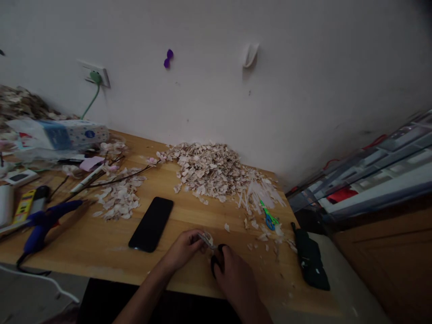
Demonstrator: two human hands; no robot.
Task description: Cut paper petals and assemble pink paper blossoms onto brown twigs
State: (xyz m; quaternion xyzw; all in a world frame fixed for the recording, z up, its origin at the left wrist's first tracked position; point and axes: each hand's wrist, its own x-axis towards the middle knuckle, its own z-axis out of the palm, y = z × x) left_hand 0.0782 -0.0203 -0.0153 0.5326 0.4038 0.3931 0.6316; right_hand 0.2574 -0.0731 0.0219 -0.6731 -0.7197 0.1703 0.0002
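Observation:
My right hand (232, 272) is closed round the black handles of a pair of scissors (216, 263). The blades point up and left, toward my left hand (185, 247). Between the thumb and fingers of that left hand a small pale petal (209, 237) is pinched, right at the blades. Whether the blades are apart or together around it is too small to tell. A loose petal (227, 227) lies on the wooden table (189, 216) just beyond my hands. Left of them rests a black phone (151, 224).
A large heap of pale petals (211, 168) lies against the wall, with a smaller pile (119, 198) to its left. Green-blue scissors (269, 217) lie at right, near a dark pouch (310, 258). A blue glue gun (43, 225), blossom branch (124, 175) and tissue pack (64, 133) occupy the left.

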